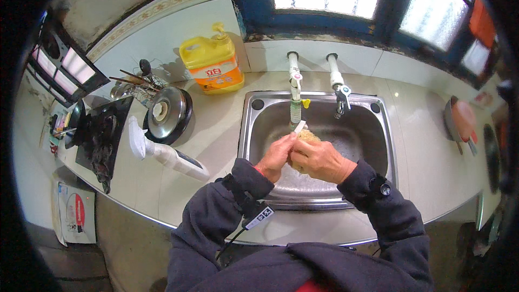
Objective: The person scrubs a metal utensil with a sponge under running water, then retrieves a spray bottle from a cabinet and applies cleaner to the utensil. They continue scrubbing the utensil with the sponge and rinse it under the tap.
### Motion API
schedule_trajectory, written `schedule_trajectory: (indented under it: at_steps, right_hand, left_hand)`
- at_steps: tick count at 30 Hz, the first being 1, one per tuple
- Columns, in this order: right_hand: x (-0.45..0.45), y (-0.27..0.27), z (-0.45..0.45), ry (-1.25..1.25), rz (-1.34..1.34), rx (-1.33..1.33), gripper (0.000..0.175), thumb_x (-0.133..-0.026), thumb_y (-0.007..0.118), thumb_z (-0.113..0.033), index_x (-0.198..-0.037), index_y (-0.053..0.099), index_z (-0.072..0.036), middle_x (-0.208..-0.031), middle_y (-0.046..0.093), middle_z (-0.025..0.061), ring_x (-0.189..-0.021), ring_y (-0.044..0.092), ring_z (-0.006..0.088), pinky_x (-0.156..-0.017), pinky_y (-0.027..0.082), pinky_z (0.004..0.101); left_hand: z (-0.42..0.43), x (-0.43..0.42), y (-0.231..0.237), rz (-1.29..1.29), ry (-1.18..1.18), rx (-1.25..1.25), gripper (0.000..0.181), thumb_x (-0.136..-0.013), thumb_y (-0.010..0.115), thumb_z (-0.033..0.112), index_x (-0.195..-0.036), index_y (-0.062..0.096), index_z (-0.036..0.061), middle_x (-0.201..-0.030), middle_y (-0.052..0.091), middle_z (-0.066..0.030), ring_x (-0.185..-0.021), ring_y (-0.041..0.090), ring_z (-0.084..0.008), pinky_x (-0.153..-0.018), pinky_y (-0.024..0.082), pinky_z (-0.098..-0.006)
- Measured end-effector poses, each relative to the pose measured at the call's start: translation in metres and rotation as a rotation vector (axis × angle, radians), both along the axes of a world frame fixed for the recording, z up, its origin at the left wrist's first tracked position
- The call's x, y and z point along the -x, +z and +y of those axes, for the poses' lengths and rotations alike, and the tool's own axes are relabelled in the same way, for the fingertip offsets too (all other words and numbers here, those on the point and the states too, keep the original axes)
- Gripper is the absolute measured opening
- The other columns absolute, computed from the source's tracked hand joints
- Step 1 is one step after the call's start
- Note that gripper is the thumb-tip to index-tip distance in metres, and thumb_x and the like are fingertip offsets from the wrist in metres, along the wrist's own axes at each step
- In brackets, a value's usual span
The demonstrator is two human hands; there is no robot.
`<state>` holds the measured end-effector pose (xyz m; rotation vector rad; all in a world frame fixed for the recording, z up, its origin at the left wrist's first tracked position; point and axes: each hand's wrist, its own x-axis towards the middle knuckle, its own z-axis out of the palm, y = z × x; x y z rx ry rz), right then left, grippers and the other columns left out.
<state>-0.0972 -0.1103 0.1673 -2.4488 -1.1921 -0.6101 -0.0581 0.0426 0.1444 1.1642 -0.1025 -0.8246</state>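
Both hands are close together above the stainless-steel sink [324, 188]. My left hand [277, 156] grips a slim object whose flat white end [300, 126] sticks up past the fingers towards the tap. The rest of it is hidden, so its kind cannot be told. In my right hand [322, 159] is a tan fibrous scrubber [308, 135], perhaps loofah, pressed against the left fingers. Part of the scrubber also shows below the hands. Just beyond them is the left tap [296, 83], fitted with a clear plastic extension. The right tap [339, 93] stands farther right.
Left of the sink are a white spray bottle [174, 160], a lidded pan [166, 113] and a yellow detergent jug [213, 65]. A black gas hob [103, 138] lies farther left. At the right rest a pot [451, 115] and a reddish bowl [463, 114].
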Motion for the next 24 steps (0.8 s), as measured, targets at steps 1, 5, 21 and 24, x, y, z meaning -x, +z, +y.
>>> schedule_trajectory:
  at_steps: [1, 5, 21, 24]
  right_hand:
    - [0.0, 0.001, 0.0, 0.027, 0.0, 0.023, 0.013, -0.069, 0.055, -0.011, -0.081, 0.052, -0.009, -0.087, 0.047, 0.0063, -0.076, 0.056, 0.0217, -0.06, 0.05, 0.0305]
    - [0.001, 0.003, 0.0, 0.093, 0.041, 0.117, 0.009, -0.07, 0.051, -0.01, -0.079, 0.051, -0.009, -0.088, 0.047, 0.0063, -0.083, 0.055, 0.0211, -0.068, 0.049, 0.0293]
    - [-0.018, 0.019, -0.009, -0.283, -0.134, -0.013, 0.014, -0.069, 0.06, -0.011, -0.08, 0.052, -0.01, -0.079, 0.046, 0.0071, -0.064, 0.056, 0.0231, -0.054, 0.048, 0.0314]
    - [-0.013, 0.014, 0.004, -0.227, -0.066, 0.084, 0.012, -0.072, 0.056, -0.012, -0.083, 0.054, -0.009, -0.083, 0.046, 0.0072, -0.072, 0.056, 0.0221, -0.059, 0.049, 0.0324]
  left_hand:
    - [0.002, -0.005, -0.002, -0.017, -0.054, 0.036, 0.03, -0.094, 0.038, 0.026, -0.114, 0.051, 0.0081, -0.102, 0.057, -0.0021, -0.091, 0.056, -0.0114, -0.078, 0.045, -0.0275]
    - [0.004, -0.014, -0.015, -0.009, -0.056, 0.037, 0.027, -0.093, 0.041, 0.023, -0.111, 0.051, 0.0056, -0.102, 0.057, -0.0046, -0.092, 0.056, -0.0134, -0.081, 0.045, -0.029]
    - [-0.002, -0.003, -0.009, 0.027, 0.165, 0.119, 0.03, -0.096, 0.033, 0.032, -0.1, 0.051, 0.009, -0.085, 0.054, -0.0021, -0.072, 0.05, -0.0111, -0.066, 0.042, -0.026]
    - [-0.004, -0.01, -0.014, -0.035, 0.197, 0.015, 0.035, -0.095, 0.034, 0.035, -0.109, 0.051, 0.0082, -0.094, 0.056, -0.0032, -0.08, 0.054, -0.0129, -0.074, 0.045, -0.0284]
